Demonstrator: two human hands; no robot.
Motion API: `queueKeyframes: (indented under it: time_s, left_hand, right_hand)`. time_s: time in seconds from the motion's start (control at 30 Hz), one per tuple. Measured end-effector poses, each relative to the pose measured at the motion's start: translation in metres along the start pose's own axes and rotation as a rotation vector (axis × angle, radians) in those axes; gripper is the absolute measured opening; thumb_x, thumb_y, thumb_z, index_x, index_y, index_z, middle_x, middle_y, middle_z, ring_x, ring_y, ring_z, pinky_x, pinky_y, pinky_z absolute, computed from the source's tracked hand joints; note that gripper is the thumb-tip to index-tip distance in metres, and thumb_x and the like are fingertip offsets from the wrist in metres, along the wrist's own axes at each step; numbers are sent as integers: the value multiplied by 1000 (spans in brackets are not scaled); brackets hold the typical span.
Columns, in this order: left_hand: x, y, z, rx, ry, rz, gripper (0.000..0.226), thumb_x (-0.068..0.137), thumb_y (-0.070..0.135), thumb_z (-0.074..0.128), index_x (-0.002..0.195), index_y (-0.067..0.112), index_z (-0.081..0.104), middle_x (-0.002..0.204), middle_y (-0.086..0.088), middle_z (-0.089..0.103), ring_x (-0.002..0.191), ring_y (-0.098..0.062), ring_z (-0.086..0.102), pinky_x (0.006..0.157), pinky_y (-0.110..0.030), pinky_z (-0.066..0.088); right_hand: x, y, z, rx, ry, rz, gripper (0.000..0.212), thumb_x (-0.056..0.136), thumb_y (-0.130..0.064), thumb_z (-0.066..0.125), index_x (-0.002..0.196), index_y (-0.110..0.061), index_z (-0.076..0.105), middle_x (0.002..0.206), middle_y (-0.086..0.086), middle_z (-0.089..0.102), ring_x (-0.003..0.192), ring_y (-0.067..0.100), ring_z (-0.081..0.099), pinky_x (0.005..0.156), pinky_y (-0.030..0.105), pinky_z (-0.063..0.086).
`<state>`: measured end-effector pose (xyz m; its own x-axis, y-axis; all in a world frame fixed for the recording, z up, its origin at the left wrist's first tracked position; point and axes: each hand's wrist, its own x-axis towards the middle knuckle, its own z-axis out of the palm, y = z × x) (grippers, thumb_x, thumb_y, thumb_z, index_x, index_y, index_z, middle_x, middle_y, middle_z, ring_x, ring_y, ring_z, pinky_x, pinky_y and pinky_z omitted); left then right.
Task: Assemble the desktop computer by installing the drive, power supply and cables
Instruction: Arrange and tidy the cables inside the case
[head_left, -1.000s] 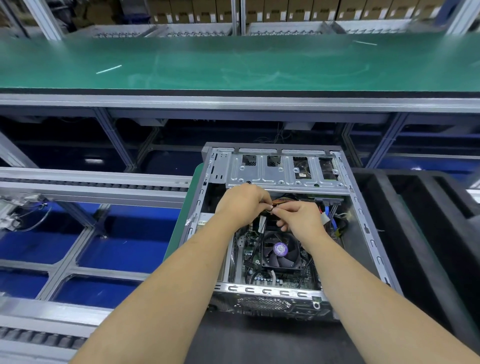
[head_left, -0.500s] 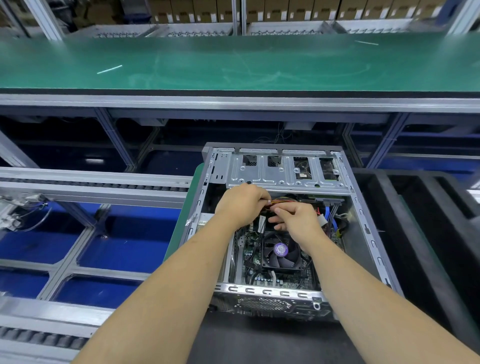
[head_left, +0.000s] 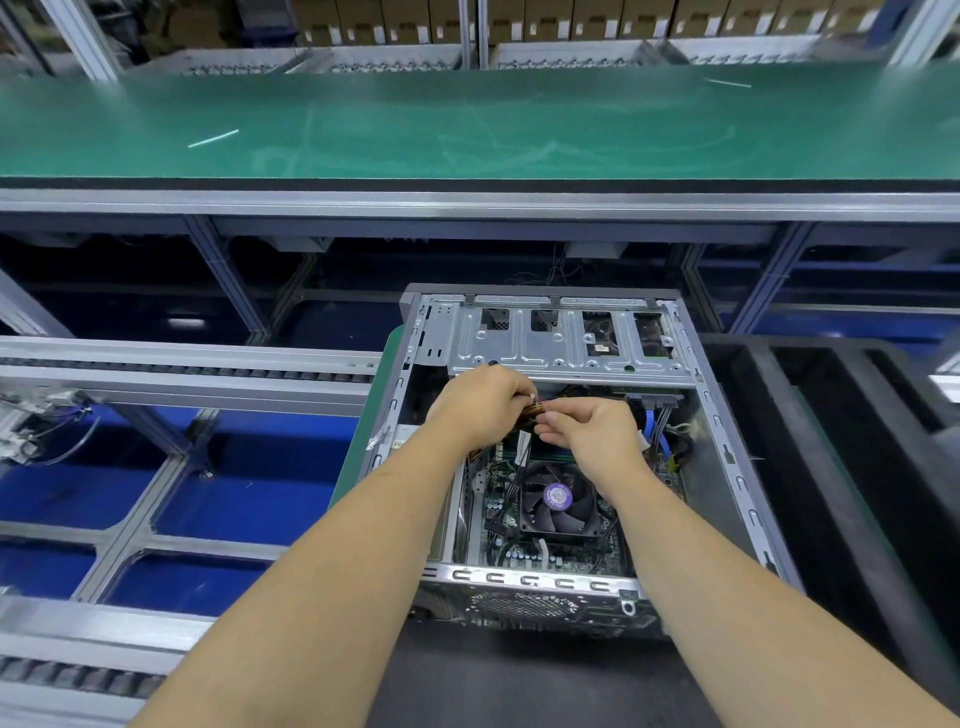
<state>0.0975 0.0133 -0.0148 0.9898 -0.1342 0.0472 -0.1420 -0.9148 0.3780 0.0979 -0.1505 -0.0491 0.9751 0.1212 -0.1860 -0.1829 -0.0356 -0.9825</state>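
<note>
A long green counter (head_left: 467, 124) runs across the back. In front of it sits the open computer case (head_left: 727, 415). Both hands have moved up a little since before. The left hand (head_left: 480, 402) and right hand (head_left: 592, 431) pinch a bunch of orange and yellow wires (head_left: 532, 411) together above the case. Inside the case lie a black fan (head_left: 558, 499) and a green board (head_left: 498, 499).

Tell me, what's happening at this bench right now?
A person is working inside an open desktop computer case lying on its side. Both hands meet just below the metal drive cage: the left hand and right hand pinch a bundle of orange and yellow cables between them, above the cooling fan. Whether a connector is being joined is hidden by the fingers.
</note>
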Motion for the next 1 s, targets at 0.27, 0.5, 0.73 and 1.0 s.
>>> queueKeyframes:
  time_s: [0.27, 0.5, 0.73, 1.0]
  left_hand:
    - [0, 0, -1, -12, 1, -12, 20, 98, 33, 55, 106, 32, 74, 94, 10, 73, 81, -14, 63, 74, -35, 56]
    - [0, 1, 0, 14, 8, -10, 20, 97, 36, 57, 105, 32, 75, 96, 10, 74, 84, -14, 65, 74, -34, 55]
    - [-1, 3, -1, 47, 27, 1, 20, 97, 36, 57, 102, 31, 75, 90, 8, 73, 79, -15, 64, 71, -36, 56]
    - [-2, 5, -1, 114, 36, 23, 22, 98, 36, 54, 107, 32, 74, 91, 6, 73, 81, -18, 64, 70, -36, 56]
  right_hand:
    - [-2, -3, 0, -22, -16, 8, 11, 88, 6, 68, 92, -3, 73, 83, 17, 74, 73, 21, 73, 73, 26, 61]
    - [-2, -4, 2, 16, 17, 19, 12, 85, 6, 70, 83, -5, 73, 74, 13, 73, 64, 18, 71, 64, 23, 59]
    - [-2, -6, 2, 39, 44, 34, 11, 85, 6, 71, 83, -5, 73, 71, 11, 74, 64, 17, 71, 63, 23, 58]
    - [-3, -8, 3, 80, 65, 78, 11, 83, 7, 72, 85, -4, 73, 77, 15, 74, 67, 20, 71, 64, 24, 58]
